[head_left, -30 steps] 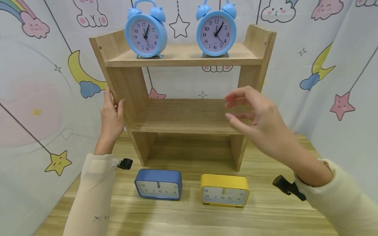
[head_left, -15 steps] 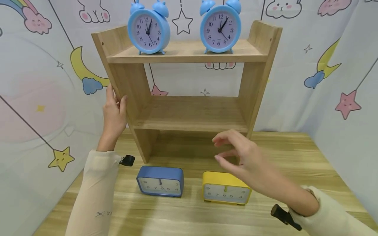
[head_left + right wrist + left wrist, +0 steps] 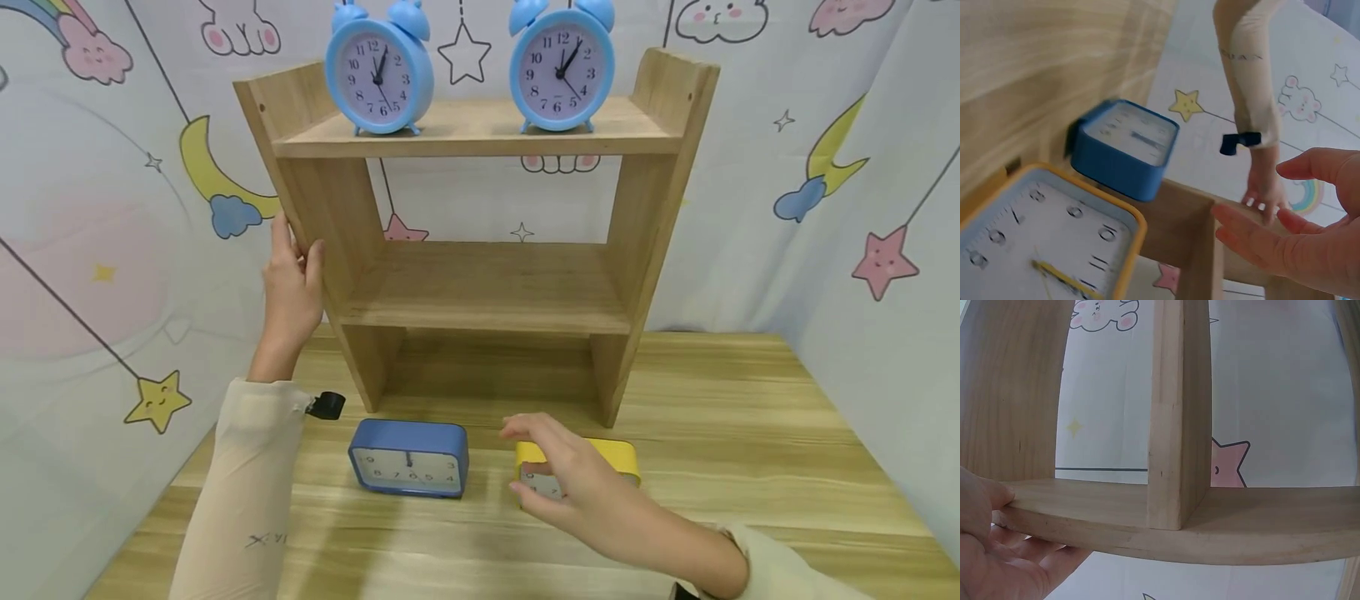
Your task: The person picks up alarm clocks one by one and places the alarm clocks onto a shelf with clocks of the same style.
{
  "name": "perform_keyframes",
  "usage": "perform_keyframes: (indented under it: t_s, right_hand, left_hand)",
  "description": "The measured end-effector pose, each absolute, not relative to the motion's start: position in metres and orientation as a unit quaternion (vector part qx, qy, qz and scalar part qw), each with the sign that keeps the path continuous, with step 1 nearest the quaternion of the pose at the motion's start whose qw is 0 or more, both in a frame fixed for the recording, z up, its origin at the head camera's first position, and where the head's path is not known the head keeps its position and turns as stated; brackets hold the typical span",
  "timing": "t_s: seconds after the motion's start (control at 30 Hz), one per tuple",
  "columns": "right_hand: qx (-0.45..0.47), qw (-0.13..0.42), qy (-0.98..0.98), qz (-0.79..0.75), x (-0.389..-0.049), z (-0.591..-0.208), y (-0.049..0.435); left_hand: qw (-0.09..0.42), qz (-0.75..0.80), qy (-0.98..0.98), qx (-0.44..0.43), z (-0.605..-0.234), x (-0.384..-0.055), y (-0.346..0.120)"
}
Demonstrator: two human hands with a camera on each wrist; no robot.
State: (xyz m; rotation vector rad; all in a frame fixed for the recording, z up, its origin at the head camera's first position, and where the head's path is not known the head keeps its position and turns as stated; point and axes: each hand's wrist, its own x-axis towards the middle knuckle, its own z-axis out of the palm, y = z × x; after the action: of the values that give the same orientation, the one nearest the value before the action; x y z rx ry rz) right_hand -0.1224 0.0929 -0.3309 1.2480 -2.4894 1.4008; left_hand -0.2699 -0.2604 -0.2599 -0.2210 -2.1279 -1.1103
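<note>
My left hand (image 3: 291,292) grips the left side panel of the wooden shelf unit (image 3: 480,317). In the left wrist view the thumb (image 3: 1000,494) lies on the panel's inner face and the fingers curl round outside. My right hand (image 3: 592,504) is over the front of the yellow rectangular clock (image 3: 617,454), partly covering it in the head view, with thumb and fingers apart and nothing between them. A blue rectangular clock (image 3: 408,458) stands left of it on the table. In the right wrist view, the yellow clock's face (image 3: 1054,244) shows beside the hand.
Two light blue twin-bell alarm clocks, one at left (image 3: 381,79) and one at right (image 3: 562,75), stand on the top shelf. Cartoon-printed curtains (image 3: 825,100) surround the wood-grain table (image 3: 720,400) at the back and sides.
My right hand has come down from beside the middle shelf to the yellow clock, moving slightly left. The left hand keeps its grip on the panel. The head view has shifted slightly.
</note>
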Motion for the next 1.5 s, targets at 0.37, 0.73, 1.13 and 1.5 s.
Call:
perform_keyframes:
  t_s: [0.37,0.73,1.13,1.5]
  right_hand:
    - [0.341,-0.102,-0.813,0.461,-0.125,-0.362,0.075]
    - [0.323,-0.132,-0.822,0.451,-0.132,-0.383,0.055]
    - [0.278,-0.145,-0.827,0.467,-0.148,-0.404,0.029]
    - [0.26,-0.15,-0.823,0.482,-0.157,-0.417,0.017]
  left_hand:
    - [0.358,-0.432,-0.824,-0.084,-0.261,-0.27,-0.259]
    - [0.363,-0.435,-0.819,-0.087,-0.26,-0.27,-0.26]
    - [0.361,-0.434,-0.821,-0.083,-0.261,-0.27,-0.261]
    - [0.358,-0.437,-0.821,-0.081,-0.26,-0.27,-0.26]
